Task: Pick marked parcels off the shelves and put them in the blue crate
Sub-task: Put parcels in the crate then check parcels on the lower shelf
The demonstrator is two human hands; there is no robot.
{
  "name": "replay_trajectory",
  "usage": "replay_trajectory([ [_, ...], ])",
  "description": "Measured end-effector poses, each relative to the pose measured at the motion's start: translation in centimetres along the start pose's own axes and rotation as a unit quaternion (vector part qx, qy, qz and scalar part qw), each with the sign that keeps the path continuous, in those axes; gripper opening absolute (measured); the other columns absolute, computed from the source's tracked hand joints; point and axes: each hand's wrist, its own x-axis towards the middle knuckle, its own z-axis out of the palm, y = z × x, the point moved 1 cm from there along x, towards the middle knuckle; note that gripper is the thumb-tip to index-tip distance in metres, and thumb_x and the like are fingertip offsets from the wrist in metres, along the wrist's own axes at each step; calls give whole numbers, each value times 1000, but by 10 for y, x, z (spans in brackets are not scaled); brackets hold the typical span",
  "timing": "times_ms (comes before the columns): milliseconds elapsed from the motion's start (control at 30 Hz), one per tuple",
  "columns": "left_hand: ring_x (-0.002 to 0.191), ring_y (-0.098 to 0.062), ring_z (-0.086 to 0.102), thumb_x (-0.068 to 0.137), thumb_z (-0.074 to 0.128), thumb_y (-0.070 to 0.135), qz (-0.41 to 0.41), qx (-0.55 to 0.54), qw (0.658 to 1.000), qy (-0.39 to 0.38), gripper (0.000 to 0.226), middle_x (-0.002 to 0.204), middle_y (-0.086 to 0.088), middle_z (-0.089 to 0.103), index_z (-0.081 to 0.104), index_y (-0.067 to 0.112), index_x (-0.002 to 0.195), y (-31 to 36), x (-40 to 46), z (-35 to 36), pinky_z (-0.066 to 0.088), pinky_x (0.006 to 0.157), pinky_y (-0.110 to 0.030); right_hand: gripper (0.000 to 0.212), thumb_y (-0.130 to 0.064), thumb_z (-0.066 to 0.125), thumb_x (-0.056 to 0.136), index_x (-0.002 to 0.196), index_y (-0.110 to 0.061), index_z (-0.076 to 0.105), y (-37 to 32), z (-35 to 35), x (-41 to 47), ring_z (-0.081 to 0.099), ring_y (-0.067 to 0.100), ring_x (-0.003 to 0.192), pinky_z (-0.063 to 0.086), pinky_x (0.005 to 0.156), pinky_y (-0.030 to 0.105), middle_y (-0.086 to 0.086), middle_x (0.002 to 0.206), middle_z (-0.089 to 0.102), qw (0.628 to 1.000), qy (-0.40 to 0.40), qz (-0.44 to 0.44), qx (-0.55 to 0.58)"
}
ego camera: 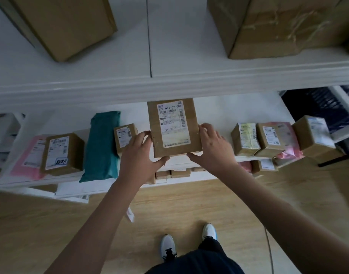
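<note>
Flanking the flat brown cardboard parcel (174, 127), the left hand (139, 155) and right hand (213, 149) clasp its sides. Its long axis runs away from the person, both hands equally near.

Shelving unit (169, 84), white, metal-look boards with a ribbed front lip; upper board split by a dark vertical seam (149, 36). Lower board (229, 107) white, set back beneath it. Further white shelf edges low at the left (70, 191). Floor (189, 204): light wood-grain planks, running wall to wall under the shelving. Dark blue slatted structure (315, 107) at far right, blurred. Lighting: dim, even, cool; soft shadows.
</note>
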Motion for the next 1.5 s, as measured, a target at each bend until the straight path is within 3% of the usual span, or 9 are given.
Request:
replay_trajectory([
  [133, 127, -22, 48, 78, 62, 76, 20, 21, 999, 16, 79, 139, 5, 50, 55, 23, 135, 4, -2, -17, 52, 99, -46, 87, -58, 70, 80, 147, -17, 34, -6, -17, -11, 51, 23, 126, 44, 100, 40, 0, 149, 34, 1000, 19, 2, -19],
  [267, 127, -21, 47, 78, 56, 79, 35, 28, 999, 12, 80, 140, 6, 49, 55, 23, 136, 3, -3, -23, 52, 98, -48, 86, -58, 69, 80, 147, -17, 34, -12, -23, -18, 47, 23, 131, 45, 101, 40, 1, 151, 33, 999, 29, 8, -17],
  [567, 129, -20, 47, 79, 60, 77, 62, 24, 998, -8, 80, 139, 6, 53, 55, 22, 137, 16, -1, -22, 48, 101, -42, 82, -56, 70, 79, 143, -16, 38, -2, -23, -31, 52, 21, 123, 53, 88, 36, -2, 146, 36, 999, 24, 39, 8],
  [800, 129, -19, 47, 79, 59, 78, 115, 19, 993, -29, 81, 139, 7, 53, 55, 22, 137, 69, 14, -1, 48, 98, -39, 80, -51, 75, 78, 141, -20, 36, 49, -34, -58, 55, 17, 118, 57, 76, 30, -4, 142, 37, 994, 25, 94, 43],
  [1000, 124, -20, 52, 78, 57, 78, 158, 4, 987, -38, 79, 134, 7, 56, 58, 21, 132, 137, 31, 26, 51, 93, -39, 83, -46, 78, 77, 143, -21, 34, 112, -49, -84, 56, 20, 119, 59, 80, 37, -3, 142, 40, 986, 38, 152, 64],
  [1200, 117, -19, 54, 77, 66, 74, 128, -5, 990, -61, 76, 131, 8, 57, 58, 21, 131, 167, 33, 60, 54, 86, -37, 76, -41, 79, 78, 139, -20, 40, 161, -37, -79, 63, 21, 103, 59, 78, 40, 0, 129, 52, 976, -15, 169, 136],
  [1500, 116, -20, 52, 78, 77, 61, 11, -66, 983, -169, 68, 126, 3, 55, 57, 19, 128, 140, 36, 141, 52, 84, -35, 68, -35, 79, 79, 133, -14, 44, 187, 54, -33, 62, 27, 105, 56, 85, 46, 6, 123, 57, 962, -131, 159, 179],
])
